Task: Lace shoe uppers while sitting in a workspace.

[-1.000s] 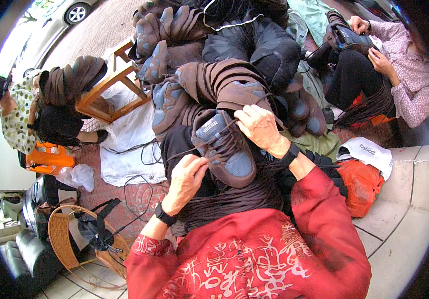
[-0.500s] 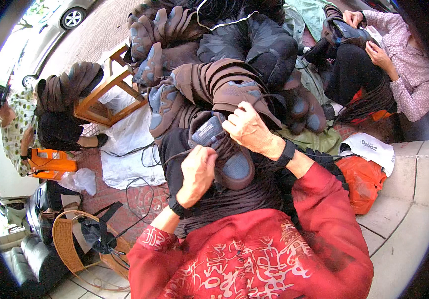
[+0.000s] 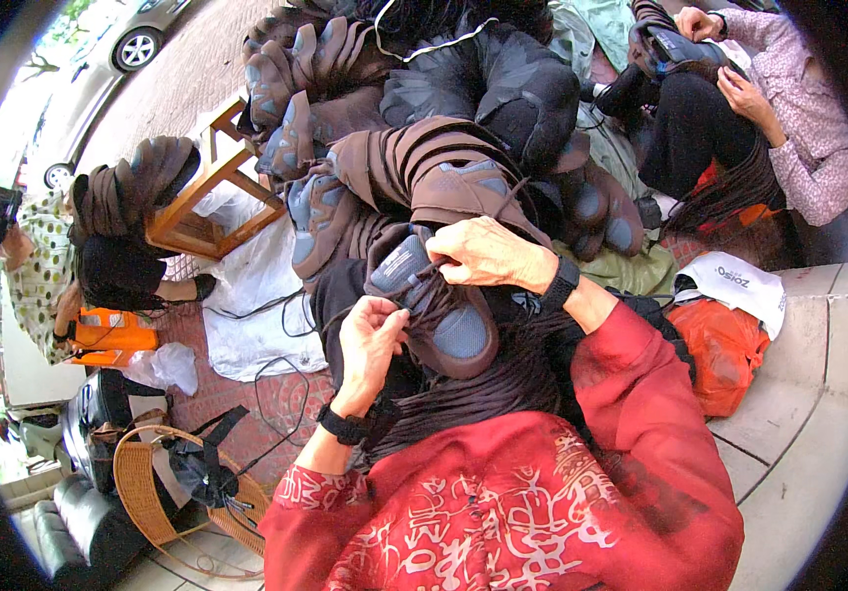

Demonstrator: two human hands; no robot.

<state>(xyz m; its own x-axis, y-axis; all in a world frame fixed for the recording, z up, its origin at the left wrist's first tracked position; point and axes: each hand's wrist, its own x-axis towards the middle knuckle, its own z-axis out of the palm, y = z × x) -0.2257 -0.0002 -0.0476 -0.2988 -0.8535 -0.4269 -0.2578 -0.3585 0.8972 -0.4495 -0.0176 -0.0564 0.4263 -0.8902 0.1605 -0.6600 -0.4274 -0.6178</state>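
On my lap lies a brown and grey-blue shoe upper (image 3: 460,335), its rounded toe facing me and its padded tongue (image 3: 401,268) turned up. A dark shoelace (image 3: 431,298) crosses over its throat in loose loops. My left hand (image 3: 370,347) pinches the lace with thumb and forefinger at the upper's left edge; its other fingers curl loosely. From the right, my right hand (image 3: 495,254) is closed on the lace beside the tongue, its fingertips bent down and partly hidden. A thick bundle of dark laces (image 3: 463,404) spreads over my lap beneath the shoe upper.
Nested stacks of brown shoe uppers (image 3: 424,163) rise just beyond my hands. A wooden stool (image 3: 202,222) stands at the left, a wicker chair (image 3: 143,483) lower left, an orange bag (image 3: 724,345) at right. Co-workers sit at far left and upper right; the right one's hands (image 3: 744,96) hold a shoe upper.
My left hand has turned and opened its grip somewhat, moving slightly left and down. My right hand has shifted a little along the lace, which now lies in looser loops over the upper.
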